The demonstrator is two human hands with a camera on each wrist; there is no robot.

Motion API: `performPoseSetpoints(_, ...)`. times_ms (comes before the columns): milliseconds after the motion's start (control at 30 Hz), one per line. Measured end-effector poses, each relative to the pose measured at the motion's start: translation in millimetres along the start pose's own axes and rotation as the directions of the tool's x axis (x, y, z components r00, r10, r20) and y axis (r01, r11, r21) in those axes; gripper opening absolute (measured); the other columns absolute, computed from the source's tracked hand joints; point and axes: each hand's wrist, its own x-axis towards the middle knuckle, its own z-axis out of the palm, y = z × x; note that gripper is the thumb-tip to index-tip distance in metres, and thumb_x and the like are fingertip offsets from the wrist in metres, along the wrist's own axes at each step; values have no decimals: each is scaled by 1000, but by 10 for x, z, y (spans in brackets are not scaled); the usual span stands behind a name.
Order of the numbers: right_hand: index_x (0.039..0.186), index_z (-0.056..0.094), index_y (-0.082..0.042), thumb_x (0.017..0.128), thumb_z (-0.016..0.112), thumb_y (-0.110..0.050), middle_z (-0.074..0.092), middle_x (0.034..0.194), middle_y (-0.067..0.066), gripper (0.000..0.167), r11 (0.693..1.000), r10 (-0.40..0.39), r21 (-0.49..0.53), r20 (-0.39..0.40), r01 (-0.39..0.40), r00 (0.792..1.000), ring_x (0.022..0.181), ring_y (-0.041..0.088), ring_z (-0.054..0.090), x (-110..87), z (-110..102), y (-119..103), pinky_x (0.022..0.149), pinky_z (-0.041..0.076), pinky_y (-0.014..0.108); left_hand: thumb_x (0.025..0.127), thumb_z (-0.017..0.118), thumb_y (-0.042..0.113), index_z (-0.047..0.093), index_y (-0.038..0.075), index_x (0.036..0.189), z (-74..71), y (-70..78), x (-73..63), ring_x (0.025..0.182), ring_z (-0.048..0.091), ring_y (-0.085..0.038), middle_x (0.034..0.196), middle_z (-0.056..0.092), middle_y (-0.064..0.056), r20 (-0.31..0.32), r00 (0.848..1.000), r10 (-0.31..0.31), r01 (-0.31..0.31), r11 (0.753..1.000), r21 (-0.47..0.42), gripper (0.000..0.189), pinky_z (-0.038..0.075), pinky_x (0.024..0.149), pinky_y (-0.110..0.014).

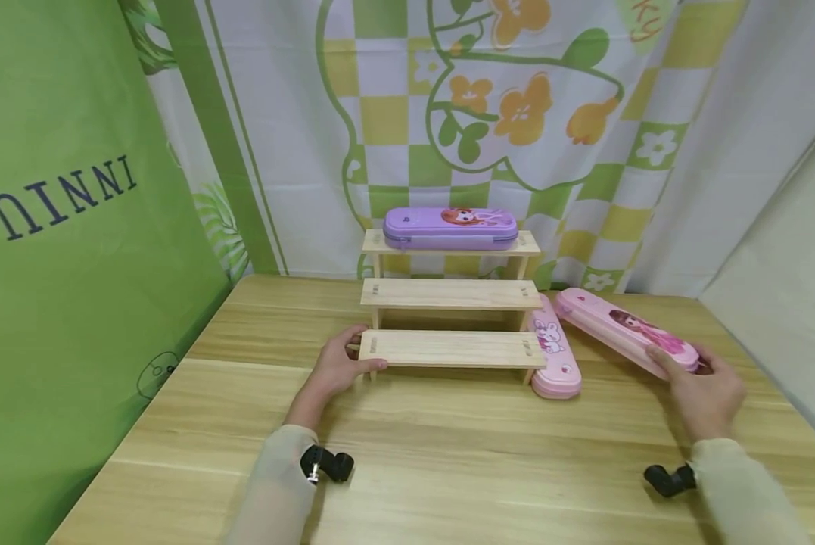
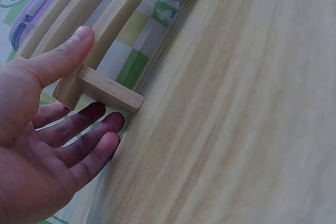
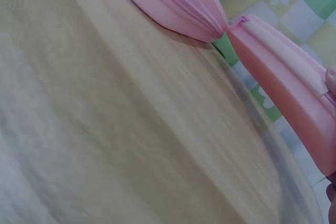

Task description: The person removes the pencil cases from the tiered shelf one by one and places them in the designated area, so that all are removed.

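Left hand (image 1: 337, 366) held pale-wood three-tier shelf (image 1: 448, 293) | right hand (image 1: 709, 393) gripped girl-print pink oblong case (image 1: 626, 328), shelf's right, axis slanting far-left

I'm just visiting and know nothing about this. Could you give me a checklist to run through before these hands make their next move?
1. Right hand has hold of the pink girl-print case: ok, it grips the near end.
2. Left hand has hold of the wooden rack: ok, its thumb is over the lowest shelf's left end.
3. Top shelf free for another case: not ok, the purple case lies along it.
4. Bunny case away from the rack: not ok, it lies close by its right side.
5. Girl-print case fully zipped: cannot tell, the hand covers one end.
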Motion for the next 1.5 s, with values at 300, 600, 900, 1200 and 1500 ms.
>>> performPoseSetpoints(300,146,53,-9,73,87,-54,58,139,15,92,988,-33,-148,18,36,999,101,8,52,-76,31,85,78,39,13,80,87,18,47,4,148,10,25,-15,107,61,-29,129,61,-16,2,1000,-13,13,1000,-19,81,54,83,-35)
performPoseSetpoints(600,150,44,0,81,79,-57,54,143,28,96,936,-109,-304,223,176,969,112,26,56,-252,-20,86,83,44,22,79,88,21,46,5,149,-12,3,-11,109,61,-29,130,60,-17,-1,1000,-13,13,1000,-2,82,54,85,-37)
performPoseSetpoints(900,129,62,8,80,85,-43,68,116,32,74,846,-342,-303,322,439,883,68,-18,42,-433,13,52,59,42,12,79,88,18,48,4,148,-2,-9,-5,104,62,-28,128,62,-16,-13,1000,-2,2,1000,-8,80,54,82,-34)
performPoseSetpoints(1200,127,63,7,82,84,-41,71,109,30,70,848,-341,-273,375,455,862,67,-17,48,-529,60,-11,59,46,11,79,88,19,48,4,148,1,7,-5,104,62,-27,127,62,-16,-13,1000,-7,6,1000,-11,81,53,82,-33)
performPoseSetpoints(1500,128,63,5,86,76,-53,68,117,28,73,842,-322,-305,378,445,868,75,-11,47,-475,94,-312,61,43,15,78,88,19,47,4,148,-5,-1,5,102,61,-26,127,62,-16,-7,1000,-9,9,1000,-9,82,53,80,-31)
